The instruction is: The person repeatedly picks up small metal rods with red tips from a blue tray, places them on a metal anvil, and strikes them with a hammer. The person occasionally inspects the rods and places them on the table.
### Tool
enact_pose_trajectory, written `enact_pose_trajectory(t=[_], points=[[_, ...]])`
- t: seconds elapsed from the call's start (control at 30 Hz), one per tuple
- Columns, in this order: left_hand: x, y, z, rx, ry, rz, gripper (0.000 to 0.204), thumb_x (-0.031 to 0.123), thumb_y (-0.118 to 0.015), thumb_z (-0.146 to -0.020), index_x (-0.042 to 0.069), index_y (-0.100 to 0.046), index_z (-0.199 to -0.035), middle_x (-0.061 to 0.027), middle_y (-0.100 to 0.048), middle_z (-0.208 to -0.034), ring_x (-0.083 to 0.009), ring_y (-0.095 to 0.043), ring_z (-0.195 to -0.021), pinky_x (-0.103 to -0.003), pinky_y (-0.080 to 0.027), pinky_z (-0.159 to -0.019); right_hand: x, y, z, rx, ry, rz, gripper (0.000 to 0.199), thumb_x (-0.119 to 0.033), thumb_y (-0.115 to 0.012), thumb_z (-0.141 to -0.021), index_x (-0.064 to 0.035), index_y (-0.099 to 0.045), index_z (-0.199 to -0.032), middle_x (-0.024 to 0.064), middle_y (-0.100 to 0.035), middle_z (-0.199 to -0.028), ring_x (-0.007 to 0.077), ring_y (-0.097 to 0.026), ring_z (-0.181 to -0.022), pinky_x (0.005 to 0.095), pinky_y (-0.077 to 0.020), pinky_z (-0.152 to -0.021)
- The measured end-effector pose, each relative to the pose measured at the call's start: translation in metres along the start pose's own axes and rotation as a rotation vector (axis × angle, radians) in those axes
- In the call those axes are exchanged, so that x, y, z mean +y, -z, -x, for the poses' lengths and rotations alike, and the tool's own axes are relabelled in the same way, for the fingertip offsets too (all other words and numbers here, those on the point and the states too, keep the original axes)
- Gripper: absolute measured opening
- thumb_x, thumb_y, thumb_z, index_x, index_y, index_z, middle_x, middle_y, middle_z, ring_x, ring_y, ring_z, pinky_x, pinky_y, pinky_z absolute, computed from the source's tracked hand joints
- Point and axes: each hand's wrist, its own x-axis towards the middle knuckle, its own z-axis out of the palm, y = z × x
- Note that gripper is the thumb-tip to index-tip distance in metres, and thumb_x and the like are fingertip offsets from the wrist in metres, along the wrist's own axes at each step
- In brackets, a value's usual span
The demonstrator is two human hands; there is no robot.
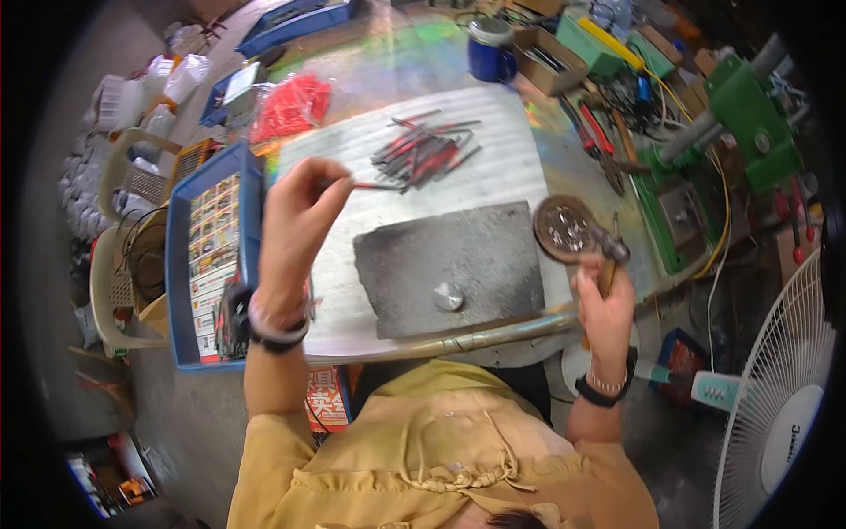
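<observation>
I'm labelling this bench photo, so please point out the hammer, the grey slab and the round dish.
Hammer (pixel 617 250): head view, on its metal head.
Grey slab (pixel 414 256): head view, on its bare top.
Round dish (pixel 539 228): head view, on its left rim.

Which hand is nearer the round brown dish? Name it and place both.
Right. The right hand, gripping a hammer, is just below and right of the dish; the left hand, pinching a thin piece, is far to its left.

Left fingers (pixel 335 186) pinch a thin rod (pixel 377 186); right fingers (pixel 594 288) grip a hammer (pixel 611 247).
</observation>
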Motion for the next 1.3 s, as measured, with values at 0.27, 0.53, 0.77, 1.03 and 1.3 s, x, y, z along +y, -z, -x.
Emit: enact_pose_trajectory(t=[0.27, 0.53, 0.77, 1.03, 1.3], points=[[0.05, -0.006, 0.089, -0.191, 0.035, -0.178, 0.012, -0.009, -0.066, -0.08, -0.002, -0.06, -0.088, -0.0051, -0.058, -0.079, -0.0103, -0.054, -0.069, -0.022, -0.044, -0.063, 0.036, 0.002, -0.074, -0.04, 0.23, 0.601, 0.024, -0.013, -0.067, -0.081, 0.0044, -0.061, -0.096, 0.014, -0.064, -0.079, 0.0258, -0.062, -0.07, 0.0367, -0.0476, -0.066], [0.027, -0.021, 0.106, -0.196, -0.025, -0.261, 0.013, -0.005, -0.068, -0.079, 0.001, -0.061, -0.088, -0.0106, -0.057, -0.079, -0.0244, -0.06, -0.067, -0.033, -0.048, -0.059, 0.045, -0.016, -0.103, -0.114, 0.188, 0.925, 0.021, -0.013, -0.062, -0.08, 0.0068, -0.057, -0.085, 0.0306, -0.061, -0.088, 0.0466, -0.059, -0.083, 0.0506, -0.0473, -0.073], [0.005, -0.025, 0.112, -0.237, -0.003, -0.228, 0.013, -0.005, -0.067, -0.082, 0.0, -0.063, -0.093, -0.01, -0.058, -0.083, -0.0214, -0.06, -0.072, -0.029, -0.05, -0.063, 0.037, -0.013, -0.109, -0.158, 0.225, 0.945, 0.019, -0.01, -0.058, -0.079, 0.0087, -0.055, -0.077, 0.0307, -0.06, -0.078, 0.0476, -0.059, -0.075, 0.0507, -0.0455, -0.068], [-0.021, -0.038, 0.123, -0.258, 0.037, -0.131, 0.014, -0.004, -0.065, -0.083, 0.002, -0.063, -0.095, -0.0121, -0.061, -0.087, -0.0278, -0.061, -0.077, -0.034, -0.049, -0.068, 0.042, 0.001, -0.106, -0.082, 0.147, 0.662, 0.018, -0.011, -0.06, -0.079, 0.0061, -0.056, -0.079, 0.0179, -0.058, -0.067, 0.0298, -0.058, -0.062, 0.0397, -0.0453, -0.061], [-0.028, -0.034, 0.125, -0.258, 0.019, -0.019, 0.016, -0.003, -0.062, -0.086, 0.002, -0.064, -0.101, -0.0118, -0.064, -0.092, -0.0248, -0.062, -0.08, -0.032, -0.049, -0.069, 0.053, 0.01, -0.106, -0.05, 0.089, 0.357, 0.014, -0.005, -0.064, -0.082, 0.0038, -0.063, -0.092, 0.004, -0.061, -0.079, 0.0106, -0.056, -0.071, 0.0267, -0.0464, -0.065]])
